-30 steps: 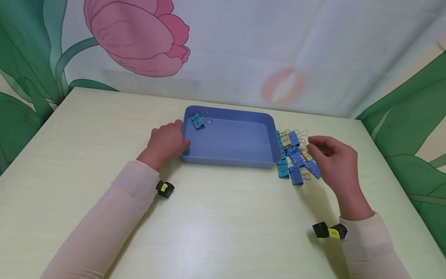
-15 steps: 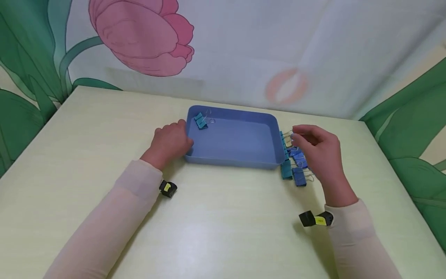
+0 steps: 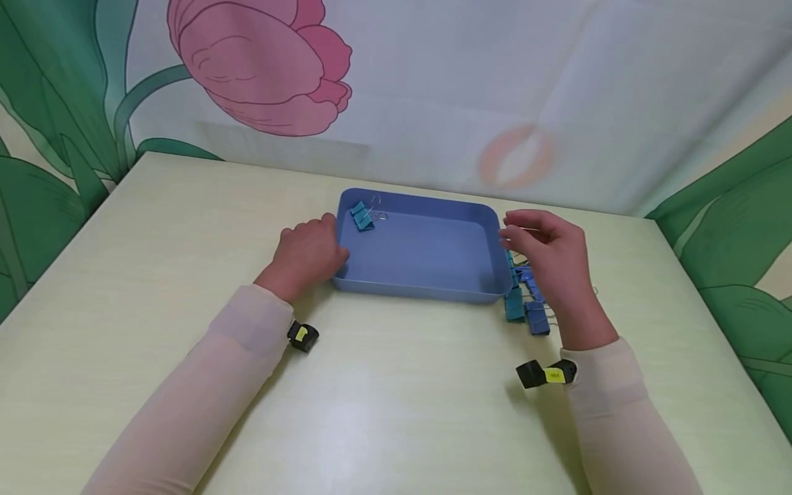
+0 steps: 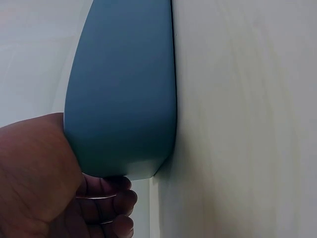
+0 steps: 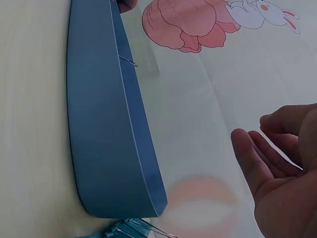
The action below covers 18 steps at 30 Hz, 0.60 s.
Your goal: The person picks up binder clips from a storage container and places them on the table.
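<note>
A blue tray lies on the table, with a teal binder clip in its far left corner. My left hand grips the tray's left end, thumb over the rim; the left wrist view shows its fingers curled at the tray's side. Above the tray's right edge hovers my right hand. Its thumb and fingers stand apart around nothing in the right wrist view. Beneath it, beside the tray, teal binder clips and blue binder clips lie in a heap, partly hidden by the hand.
The pale table reaches back to a printed curtain with a pink flower and green leaves. Each wrist wears a small black camera, on the left and on the right.
My right hand has moved left and slightly farther away, from over the heap of binder clips to the tray's right edge. My left hand keeps its grip; the head view has shifted a little.
</note>
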Tool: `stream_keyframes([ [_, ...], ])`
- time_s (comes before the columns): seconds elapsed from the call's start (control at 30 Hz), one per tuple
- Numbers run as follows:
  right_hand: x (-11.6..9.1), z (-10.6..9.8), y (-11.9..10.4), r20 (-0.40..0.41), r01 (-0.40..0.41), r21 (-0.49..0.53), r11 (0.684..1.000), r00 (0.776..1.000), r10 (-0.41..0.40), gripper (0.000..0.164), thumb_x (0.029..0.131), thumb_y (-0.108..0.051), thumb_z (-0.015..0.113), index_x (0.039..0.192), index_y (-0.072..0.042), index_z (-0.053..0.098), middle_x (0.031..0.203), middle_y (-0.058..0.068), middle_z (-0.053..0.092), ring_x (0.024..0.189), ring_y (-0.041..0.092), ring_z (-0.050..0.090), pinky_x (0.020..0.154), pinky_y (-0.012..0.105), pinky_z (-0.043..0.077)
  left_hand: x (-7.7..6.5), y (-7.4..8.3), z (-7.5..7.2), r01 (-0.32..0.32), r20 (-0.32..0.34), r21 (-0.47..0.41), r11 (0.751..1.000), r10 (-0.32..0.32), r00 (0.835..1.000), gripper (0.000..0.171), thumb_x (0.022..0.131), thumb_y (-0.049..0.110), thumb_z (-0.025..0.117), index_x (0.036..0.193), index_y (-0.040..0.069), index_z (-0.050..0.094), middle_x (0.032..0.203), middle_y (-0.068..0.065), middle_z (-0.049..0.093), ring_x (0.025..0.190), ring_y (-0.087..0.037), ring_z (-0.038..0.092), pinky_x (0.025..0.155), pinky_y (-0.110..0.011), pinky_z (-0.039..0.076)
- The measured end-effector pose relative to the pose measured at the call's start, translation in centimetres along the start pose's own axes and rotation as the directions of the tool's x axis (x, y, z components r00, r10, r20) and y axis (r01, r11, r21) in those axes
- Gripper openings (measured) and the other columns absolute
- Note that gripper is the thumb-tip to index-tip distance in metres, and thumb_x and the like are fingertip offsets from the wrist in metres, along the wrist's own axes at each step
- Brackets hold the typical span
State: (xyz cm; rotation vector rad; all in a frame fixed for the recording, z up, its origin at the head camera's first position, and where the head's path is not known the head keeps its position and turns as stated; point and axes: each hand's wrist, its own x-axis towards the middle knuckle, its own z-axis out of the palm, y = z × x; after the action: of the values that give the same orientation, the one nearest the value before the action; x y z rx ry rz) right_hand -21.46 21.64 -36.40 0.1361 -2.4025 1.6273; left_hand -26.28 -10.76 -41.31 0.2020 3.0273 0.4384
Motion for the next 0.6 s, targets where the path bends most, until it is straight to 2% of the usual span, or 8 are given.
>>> stream_keyframes([
  [0.17, 0.7, 0.5, 0.1, 0.006, -0.001, 0.086, 0.996, 1.000, 0.001, 0.031, 0.091, -0.021, 0.066, 0.117, -0.004, 0.067, 0.111, 0.005, 0.066, 0.089, 0.008, 0.069, 0.081, 0.019, 0.054, 0.1, 0.0, 0.0, 0.002, 0.001, -0.001, 1.000, -0.002, 1.000, 0.044, 0.093, 0.027, 0.049, 0.122, -0.006, 0.048, 0.104, -0.021, 0.064, 0.092, -0.036, 0.060, 0.086, -0.052, 0.045],
  [0.37, 1.5, 1.5, 0.5, 0.033, -0.020, 0.196, 0.980, 0.999, 0.014, 0.032, 0.091, -0.015, 0.066, 0.116, 0.004, 0.064, 0.106, 0.001, 0.066, 0.089, 0.009, 0.069, 0.081, 0.021, 0.054, -0.3, -0.4, 0.3, 0.000, 0.003, -0.005, 1.000, 0.000, 1.000, 0.044, 0.092, 0.027, 0.049, 0.121, -0.006, 0.048, 0.104, -0.021, 0.063, 0.093, -0.036, 0.060, 0.085, -0.052, 0.045],
  [0.6, 2.4, 2.6, 0.3, 0.035, -0.009, 0.229, 0.973, 0.999, 0.000, 0.027, 0.091, -0.014, 0.066, 0.114, 0.000, 0.067, 0.108, 0.006, 0.066, 0.091, 0.011, 0.070, 0.081, 0.022, 0.055, 0.0, -0.2, 0.1, -0.010, -0.010, 0.000, 1.000, 0.010, 1.000, 0.044, 0.092, 0.028, 0.050, 0.122, -0.005, 0.048, 0.106, -0.021, 0.064, 0.095, -0.035, 0.060, 0.086, -0.052, 0.045],
])
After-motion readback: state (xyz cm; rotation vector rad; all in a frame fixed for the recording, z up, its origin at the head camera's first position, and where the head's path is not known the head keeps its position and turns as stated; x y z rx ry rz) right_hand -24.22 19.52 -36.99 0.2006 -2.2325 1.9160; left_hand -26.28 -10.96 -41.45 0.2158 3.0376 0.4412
